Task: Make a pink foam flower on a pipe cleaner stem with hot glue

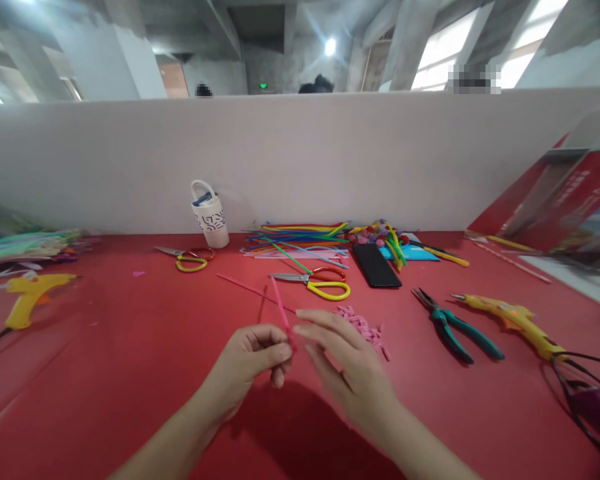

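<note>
Rising at a slant above the red desk, a pink pipe cleaner is pinched at its lower end by the fingers of the left hand. The right hand is held just beside it, its fingers spread loosely and its fingertips reaching the same spot; whether the stem is actually gripped by them cannot be told. A heap of pink cut pieces is seen just behind the right hand. Yellow-handled scissors are laid further back, green pliers and a yellow glue gun off to the right, well apart
</note>
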### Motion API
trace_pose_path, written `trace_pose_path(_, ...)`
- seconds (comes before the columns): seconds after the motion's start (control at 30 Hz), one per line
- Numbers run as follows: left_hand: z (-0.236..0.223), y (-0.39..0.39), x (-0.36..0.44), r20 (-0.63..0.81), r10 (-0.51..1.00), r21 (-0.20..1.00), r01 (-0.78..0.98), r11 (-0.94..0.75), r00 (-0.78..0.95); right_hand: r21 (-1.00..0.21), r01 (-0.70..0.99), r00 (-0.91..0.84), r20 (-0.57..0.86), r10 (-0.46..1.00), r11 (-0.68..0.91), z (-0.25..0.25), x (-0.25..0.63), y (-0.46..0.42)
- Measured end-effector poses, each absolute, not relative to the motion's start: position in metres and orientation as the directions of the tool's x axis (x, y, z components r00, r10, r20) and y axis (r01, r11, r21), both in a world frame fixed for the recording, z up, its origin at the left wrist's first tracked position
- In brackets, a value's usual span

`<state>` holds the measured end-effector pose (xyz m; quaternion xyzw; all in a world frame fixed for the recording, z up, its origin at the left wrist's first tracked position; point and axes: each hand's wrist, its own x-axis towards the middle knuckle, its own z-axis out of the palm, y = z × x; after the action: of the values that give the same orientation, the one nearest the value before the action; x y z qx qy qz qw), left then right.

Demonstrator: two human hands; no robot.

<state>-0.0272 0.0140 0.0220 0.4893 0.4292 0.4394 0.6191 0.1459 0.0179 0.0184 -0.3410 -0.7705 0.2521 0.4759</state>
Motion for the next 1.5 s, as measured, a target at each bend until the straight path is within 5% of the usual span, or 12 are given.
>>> trace_pose_path(0.1, 0.025, 0.01, -0.025, -0.108, 0.956, 0.981, -0.123, 0.146, 0.274, -0.447, 0.322, -0.406, 0.731, 0.549, 0.834, 0.019, 0.145, 0.015)
trace_pose_path(0.43, 0.074, 0.002, -0.025, 0.095, 0.971, 0.983, -0.173, -0.057, 0.219, -0.307, 0.312, -0.419, 0.805, 0.42, 0.899, 0.072, 0.14, 0.02)
trace_pose_path(0.67, 0.11, 0.031, -0.02, 0.169, 0.975, 0.972, -0.188, -0.141, 0.146, -0.467, 0.37, -0.286, 0.765, 0.577, 0.803, 0.101, 0.131, 0.046)
trace_pose_path(0.9, 0.105, 0.048, -0.008, 0.239, 0.97, 0.964, -0.125, -0.234, 0.032, -0.49, 0.479, -0.205, 0.744, 0.635, 0.729, 0.093, 0.131, 0.054)
trace_pose_path(1.07, 0.098, 0.047, -0.003, 0.28, 0.96, 0.959, 0.039, -0.28, -0.01, -0.475, 0.552, -0.21, 0.716, 0.666, 0.685, 0.09, 0.133, 0.055)
trace_pose_path(1.2, 0.09, 0.05, -0.001, 0.451, 0.885, 0.869, 0.284, -0.405, -0.118, -0.41, 0.614, -0.219, 0.733, 0.644, 0.675, 0.086, 0.127, 0.056)
trace_pose_path(1.37, 0.088, 0.053, -0.004, 0.547, 0.837, 0.617, 0.665, -0.421, 0.023, -0.181, 0.695, -0.365, 0.746, 0.557, 0.696, 0.078, 0.124, 0.06)
trace_pose_path(1.5, 0.092, 0.053, -0.01, 0.476, 0.868, 0.555, 0.717, -0.421, 0.142, 0.024, 0.667, -0.559, 0.677, 0.478, 0.745, 0.081, 0.13, 0.062)
